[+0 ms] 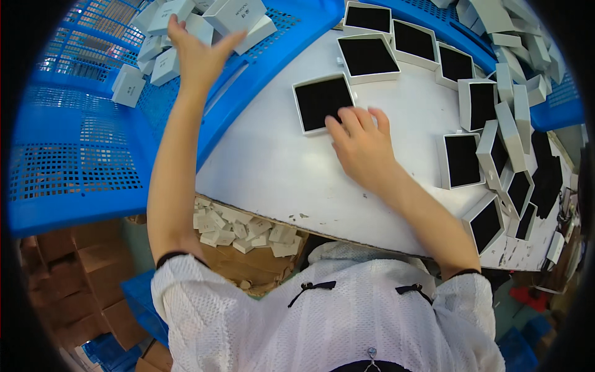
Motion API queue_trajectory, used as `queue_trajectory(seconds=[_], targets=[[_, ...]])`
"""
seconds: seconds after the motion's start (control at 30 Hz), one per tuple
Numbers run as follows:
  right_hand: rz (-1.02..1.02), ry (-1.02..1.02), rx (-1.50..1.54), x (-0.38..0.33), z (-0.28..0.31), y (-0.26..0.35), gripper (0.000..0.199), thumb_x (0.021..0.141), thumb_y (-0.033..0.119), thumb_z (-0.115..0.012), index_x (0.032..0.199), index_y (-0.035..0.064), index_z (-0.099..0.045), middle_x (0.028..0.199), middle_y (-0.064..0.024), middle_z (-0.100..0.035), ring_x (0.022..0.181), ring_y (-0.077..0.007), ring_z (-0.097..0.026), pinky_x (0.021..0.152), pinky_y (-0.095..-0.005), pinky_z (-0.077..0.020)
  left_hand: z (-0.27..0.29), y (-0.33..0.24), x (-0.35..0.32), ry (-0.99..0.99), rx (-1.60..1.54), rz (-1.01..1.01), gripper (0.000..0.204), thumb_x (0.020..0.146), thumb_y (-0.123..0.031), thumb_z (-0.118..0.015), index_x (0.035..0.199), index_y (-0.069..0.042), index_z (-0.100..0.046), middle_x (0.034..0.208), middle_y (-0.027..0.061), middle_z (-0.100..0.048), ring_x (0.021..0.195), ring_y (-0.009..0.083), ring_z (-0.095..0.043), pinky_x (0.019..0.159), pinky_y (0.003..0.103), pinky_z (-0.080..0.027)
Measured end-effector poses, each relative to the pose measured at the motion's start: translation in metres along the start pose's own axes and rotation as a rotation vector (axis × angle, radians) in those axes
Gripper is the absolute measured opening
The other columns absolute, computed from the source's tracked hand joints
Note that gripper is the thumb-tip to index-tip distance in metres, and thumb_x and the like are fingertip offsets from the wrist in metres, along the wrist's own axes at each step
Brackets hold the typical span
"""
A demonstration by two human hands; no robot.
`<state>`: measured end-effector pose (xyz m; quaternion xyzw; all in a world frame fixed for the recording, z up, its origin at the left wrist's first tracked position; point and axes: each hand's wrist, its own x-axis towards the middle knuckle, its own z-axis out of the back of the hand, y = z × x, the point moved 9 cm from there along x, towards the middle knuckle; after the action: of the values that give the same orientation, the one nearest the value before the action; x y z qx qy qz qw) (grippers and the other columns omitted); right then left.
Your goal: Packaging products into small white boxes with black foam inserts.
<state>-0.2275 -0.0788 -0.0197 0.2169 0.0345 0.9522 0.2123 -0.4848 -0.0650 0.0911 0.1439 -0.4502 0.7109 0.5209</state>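
Right fingers (354, 119) spread flat touching open black-lined box (322, 102), left fingers (176, 28) splayed, empty, among white boxes (162, 62)

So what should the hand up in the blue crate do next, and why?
Probably close on a white box. The left hand is open, fingers spread against the closed boxes in the blue crate, holding nothing, while the right hand rests by an open black-lined tray on the table.

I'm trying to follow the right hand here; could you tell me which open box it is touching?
The right hand touches the open box nearest the table's middle, lying apart from the others.
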Motion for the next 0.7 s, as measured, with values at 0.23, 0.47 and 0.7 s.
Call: queue_trajectory(seconds=[0.23, 0.47, 0.7], targets=[[-0.114, -0.138, 0.33, -0.04, 0.077, -0.044, 0.061, 0.064, 0.015, -0.072, 0.12, 0.0051, -0.051, 0.119, -0.015, -0.051, 0.111, -0.0289, -0.047, 0.093, -0.0429, -0.0321, -0.041, 0.081, 0.012, -0.085, -0.515, 0.385, 0.071, 0.078, -0.025, -0.071, 0.129, 0.01, -0.035, 0.114, 0.0199, -0.055, 0.107, 0.0242, -0.055, 0.094, 0.032, -0.042], [0.074, 0.108, 0.209, 0.0, 0.035, -0.023, 0.09, 0.063, 0.023, -0.076, 0.138, 0.0053, -0.03, 0.137, -0.0233, -0.032, 0.124, -0.037, -0.034, 0.103, -0.0432, -0.0304, -0.01, 0.034, -0.108, 0.783, -0.501, 0.573, 0.045, 0.093, -0.019, -0.052, 0.132, 0.001, -0.044, 0.122, 0.0109, -0.056, 0.107, 0.0149, -0.055, 0.09, 0.025, -0.043], [-0.211, -0.057, 0.333, 0.006, -0.006, -0.019, 0.085, 0.055, 0.021, -0.074, 0.129, 0.0002, -0.038, 0.122, -0.0206, -0.043, 0.11, -0.0379, -0.04, 0.095, -0.0453, -0.036, 0.0, -0.06, -0.222, 0.804, 0.302, 0.124, 0.099, 0.063, -0.036, -0.078, 0.139, -0.001, -0.026, 0.137, 0.0248, -0.025, 0.127, 0.0416, -0.024, 0.103, 0.049, -0.028]])
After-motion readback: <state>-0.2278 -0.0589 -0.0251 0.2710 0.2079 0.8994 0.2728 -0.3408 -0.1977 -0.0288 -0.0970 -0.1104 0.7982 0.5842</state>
